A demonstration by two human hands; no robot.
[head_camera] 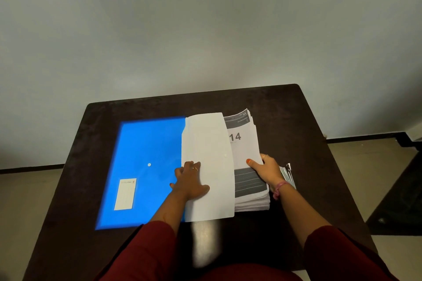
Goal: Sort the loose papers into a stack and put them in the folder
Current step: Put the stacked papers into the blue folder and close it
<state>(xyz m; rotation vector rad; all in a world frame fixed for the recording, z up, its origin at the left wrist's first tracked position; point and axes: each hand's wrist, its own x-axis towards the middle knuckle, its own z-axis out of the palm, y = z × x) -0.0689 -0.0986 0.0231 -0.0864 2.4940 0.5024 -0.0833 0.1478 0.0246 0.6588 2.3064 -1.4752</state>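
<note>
Head view, looking down. Dark desk (285,107) fills the lower half, pale wall behind.

Blue folder (146,166) lies flat at 9 o'clock from desk centre, white label (125,194) near its front-left corner, small pale snap dot (149,164) mid-face.

Thick paper stack (249,180) sits at 3 o'clock, just beside the folder; top printed sheet shows "14" and dark bands.

Blank white sheet (207,166) lies between them, its left edge over the folder's right edge, its right part overlapping the stack.

Left hand (190,181): palm down on the white sheet's left edge, fingers spread and fairly straight, pressing rather than pinching.

Right hand (266,170): at the stack's right side, thumb on top of the printed sheet, other fingers hidden behind the edge; appears to grip the stack's side, though I cannot tell how many sheets.

Metallic objects (288,173) at 3 o'clock, touching or just beside the right wrist; possibly binder clips, too blurred to tell.

Risks, my judgement: the stack's edges look fanned, so lifting it one-handed could spill sheets. The folder seems closed; the white sheet covers its right edge and could crease or slide if the stack is pushed across. The wrist could knock the metallic objects off the desk's near-right edge.
</note>
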